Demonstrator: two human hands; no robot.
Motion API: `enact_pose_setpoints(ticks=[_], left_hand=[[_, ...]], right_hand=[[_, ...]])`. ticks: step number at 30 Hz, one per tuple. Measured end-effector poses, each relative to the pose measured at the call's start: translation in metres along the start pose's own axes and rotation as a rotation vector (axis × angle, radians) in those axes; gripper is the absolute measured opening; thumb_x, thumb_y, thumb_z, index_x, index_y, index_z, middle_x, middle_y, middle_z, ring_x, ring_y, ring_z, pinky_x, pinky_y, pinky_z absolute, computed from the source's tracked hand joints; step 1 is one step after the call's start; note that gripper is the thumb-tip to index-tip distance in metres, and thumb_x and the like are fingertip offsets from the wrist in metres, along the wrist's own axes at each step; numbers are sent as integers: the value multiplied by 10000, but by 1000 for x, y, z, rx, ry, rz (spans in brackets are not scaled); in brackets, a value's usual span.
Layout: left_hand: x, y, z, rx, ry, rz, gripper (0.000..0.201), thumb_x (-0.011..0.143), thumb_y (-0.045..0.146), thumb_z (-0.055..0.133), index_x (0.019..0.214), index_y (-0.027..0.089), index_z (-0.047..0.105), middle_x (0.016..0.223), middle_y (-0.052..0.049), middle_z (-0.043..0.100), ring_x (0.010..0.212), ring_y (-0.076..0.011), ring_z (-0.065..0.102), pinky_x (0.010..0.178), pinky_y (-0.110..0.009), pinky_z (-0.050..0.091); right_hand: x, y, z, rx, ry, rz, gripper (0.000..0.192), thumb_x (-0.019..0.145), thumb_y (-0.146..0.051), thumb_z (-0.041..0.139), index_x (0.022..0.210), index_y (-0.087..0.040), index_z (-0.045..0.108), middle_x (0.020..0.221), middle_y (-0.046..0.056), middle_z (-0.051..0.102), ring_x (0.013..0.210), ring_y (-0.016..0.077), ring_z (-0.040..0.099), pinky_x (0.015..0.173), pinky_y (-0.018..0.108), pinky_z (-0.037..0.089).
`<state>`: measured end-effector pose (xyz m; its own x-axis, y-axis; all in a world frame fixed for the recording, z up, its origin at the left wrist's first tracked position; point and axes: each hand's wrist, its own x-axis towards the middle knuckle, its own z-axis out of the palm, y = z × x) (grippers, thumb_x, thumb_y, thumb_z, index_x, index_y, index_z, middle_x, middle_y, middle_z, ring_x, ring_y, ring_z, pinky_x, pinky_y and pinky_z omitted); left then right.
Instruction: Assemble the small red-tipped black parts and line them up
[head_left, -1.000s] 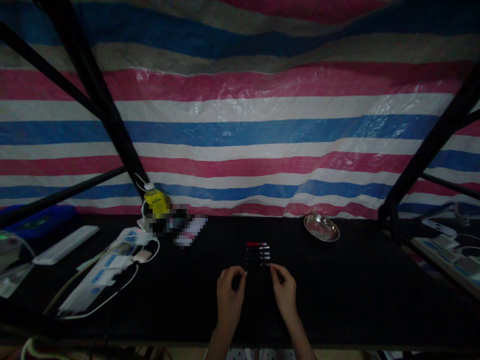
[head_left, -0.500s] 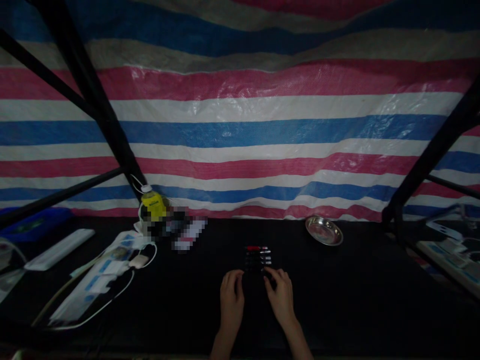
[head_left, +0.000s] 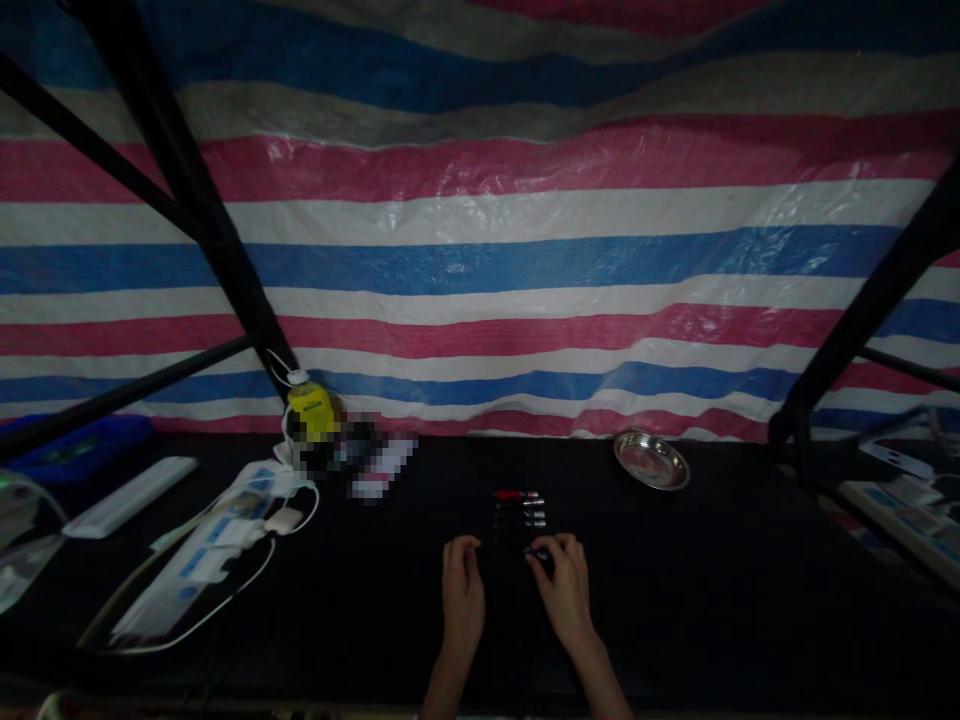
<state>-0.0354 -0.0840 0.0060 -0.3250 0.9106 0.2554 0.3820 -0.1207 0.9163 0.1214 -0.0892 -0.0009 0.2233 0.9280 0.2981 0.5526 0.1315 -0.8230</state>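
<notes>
A short row of pens lies on the black table top: a red pen farthest from me, and two dark pens with silvery tips just nearer. My right hand pinches the shiny tip of another dark pen, just in front of that row. My left hand rests beside it with curled fingers at the pen's dark other end. It is too dark to tell whether those fingers hold it.
A shallow metal dish sits at the back right. A yellow-labelled bottle, a white power strip with cables and a white bar lie to the left. Black frame posts and a striped tarp stand behind.
Both hands have drawn back toward me, taking the nearest dark pen out of the row. The fingers have closed in tighter. The other pens have not moved.
</notes>
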Motion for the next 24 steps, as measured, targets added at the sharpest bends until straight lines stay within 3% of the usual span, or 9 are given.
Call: enact_pose_setpoints(ticks=[5, 9, 13, 17, 24], left_hand=[[0, -1, -1, -17, 21, 21, 399, 861, 513, 319, 793, 200, 557, 823, -55, 543, 813, -214, 550, 787, -387, 453], [1, 0, -2, -19, 32, 36, 432, 857, 543, 311, 793, 200, 565, 820, -55, 546, 815, -213, 551, 781, -376, 455], [1, 1, -3, -22, 41, 57, 436, 849, 551, 324, 782, 201, 575, 801, -52, 553, 805, -211, 559, 773, -372, 464], [1, 5, -4, -21, 62, 70, 389, 851, 515, 361, 794, 200, 582, 819, -53, 560, 812, -209, 565, 771, -369, 469], [0, 9, 1, -74, 36, 84, 365, 816, 529, 441, 814, 197, 591, 827, -58, 587, 806, -206, 585, 754, -346, 481]], right_hand=[[6, -5, -3, 356, -20, 92, 241, 733, -443, 621, 781, -209, 650, 787, 35, 585, 761, 198, 543, 719, 328, 426], [18, -4, 0, 942, -54, 415, 312, 640, -450, 721, 774, -185, 626, 641, -23, 555, 521, 95, 473, 496, 226, 393], [27, 0, 4, 1424, -83, 638, 230, 634, -317, 752, 733, -182, 594, 650, -34, 561, 441, 42, 418, 407, 176, 357], [28, 0, 3, 1605, -206, 661, 198, 685, -286, 722, 751, -171, 575, 646, -43, 541, 400, 17, 350, 360, 148, 309], [26, -3, 0, 1702, -302, 719, 195, 714, -294, 702, 755, -156, 571, 609, -68, 485, 366, -8, 278, 322, 118, 232]])
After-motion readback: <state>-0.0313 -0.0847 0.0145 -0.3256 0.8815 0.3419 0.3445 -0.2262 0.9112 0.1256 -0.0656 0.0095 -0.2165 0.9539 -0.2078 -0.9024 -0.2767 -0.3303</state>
